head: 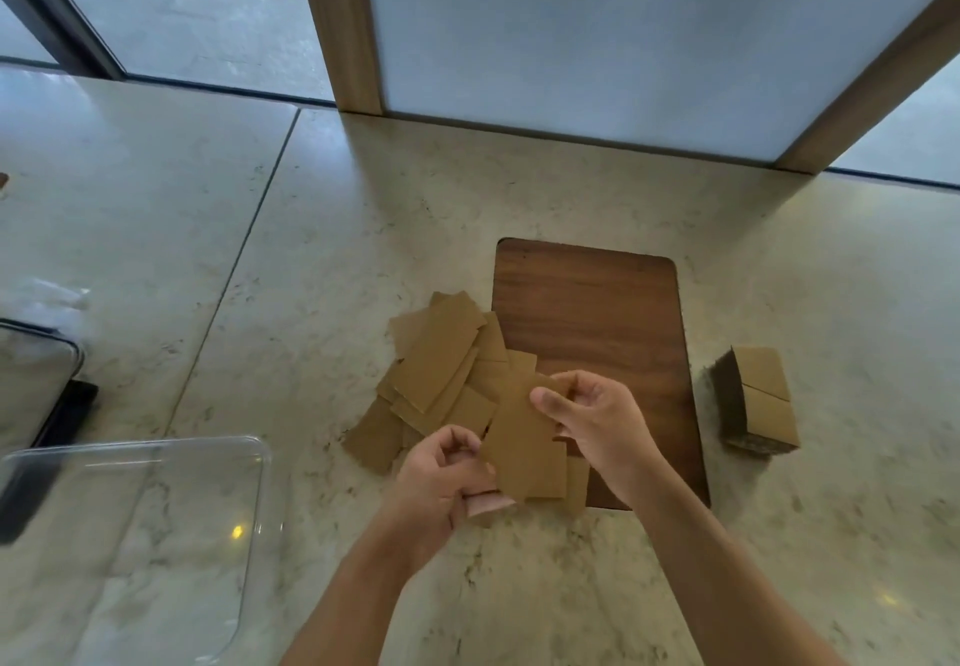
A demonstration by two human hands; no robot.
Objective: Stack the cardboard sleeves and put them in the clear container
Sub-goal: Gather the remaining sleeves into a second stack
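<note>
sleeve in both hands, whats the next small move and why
Probably square up the held sleeve between the left hand and right hand, then add another from the loose pile. That pile lies fanned out, and the clear container holds no sleeves yet.

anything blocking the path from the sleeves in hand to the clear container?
Nothing visible. Both hands, left hand and right hand, hold a few cardboard sleeves above the counter. The clear container sits open-topped to their left, with only bare counter between.
</note>
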